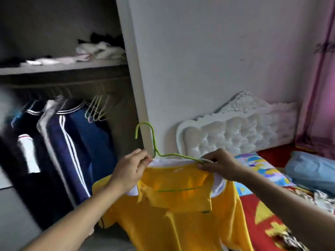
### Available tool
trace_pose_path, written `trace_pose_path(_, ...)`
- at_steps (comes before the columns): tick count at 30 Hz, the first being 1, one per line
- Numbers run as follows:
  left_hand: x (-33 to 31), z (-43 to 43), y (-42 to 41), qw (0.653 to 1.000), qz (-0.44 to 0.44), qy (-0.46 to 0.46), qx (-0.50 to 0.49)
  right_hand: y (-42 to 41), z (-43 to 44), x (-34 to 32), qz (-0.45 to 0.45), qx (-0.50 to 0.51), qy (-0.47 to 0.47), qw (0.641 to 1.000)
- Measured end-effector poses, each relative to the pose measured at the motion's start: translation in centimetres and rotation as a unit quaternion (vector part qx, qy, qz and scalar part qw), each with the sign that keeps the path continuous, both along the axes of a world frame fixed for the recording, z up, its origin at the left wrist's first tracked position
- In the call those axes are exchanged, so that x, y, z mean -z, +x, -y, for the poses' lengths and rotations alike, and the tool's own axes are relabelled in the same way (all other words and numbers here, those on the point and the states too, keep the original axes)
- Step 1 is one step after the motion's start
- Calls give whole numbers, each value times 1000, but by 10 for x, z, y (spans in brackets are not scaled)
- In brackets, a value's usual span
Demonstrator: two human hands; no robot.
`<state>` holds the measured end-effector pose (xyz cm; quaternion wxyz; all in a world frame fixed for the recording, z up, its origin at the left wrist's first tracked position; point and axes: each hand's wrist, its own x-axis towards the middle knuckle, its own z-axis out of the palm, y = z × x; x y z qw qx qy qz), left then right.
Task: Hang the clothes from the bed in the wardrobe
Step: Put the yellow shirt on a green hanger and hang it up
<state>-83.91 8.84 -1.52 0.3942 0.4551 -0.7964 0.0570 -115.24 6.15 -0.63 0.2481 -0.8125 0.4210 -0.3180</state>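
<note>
White wall [217, 51], pink curtain [315, 105]

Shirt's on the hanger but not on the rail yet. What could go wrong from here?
1. The left hand and right hand only pinch the yellow shirt with white collar at its neck; one arm of the thin green wire hanger shows above the collar, so the shirt may slip off.
2. The bunched pale empty hangers beside the dark blue striped jackets could snag the hook.
</note>
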Motion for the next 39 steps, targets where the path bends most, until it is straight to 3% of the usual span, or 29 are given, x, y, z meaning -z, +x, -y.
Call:
trace_pose_path(3,-5,-11,73,998,7,-8,-63,73,5,-2,62,-36,5,997)
trace_pose_path(8,-2,-24,172,992,-48,-1,-115,157,18,-5,91,-63,-12,994)
trace_pose_path(15,1,-8,229,986,-49,-5,-158,274,55,-18,-53,-180,-6,982)
trace_pose_path(18,-1,16,252,985,-56,19,-163,309,80,-23,-50,-198,-14,979)
trace_pose_path(22,-9,68,286,981,-69,70,-170,344,124,-38,-35,-180,42,982)
trace_pose_path(27,-26,136,361,957,-54,133,-254,389,183,-57,16,-107,167,980)
trace_pose_path(30,-32,165,408,941,-47,139,-304,426,206,-72,72,-126,211,967)
trace_pose_path(39,-38,210,502,922,-41,117,-367,564,267,-118,201,-51,244,948)
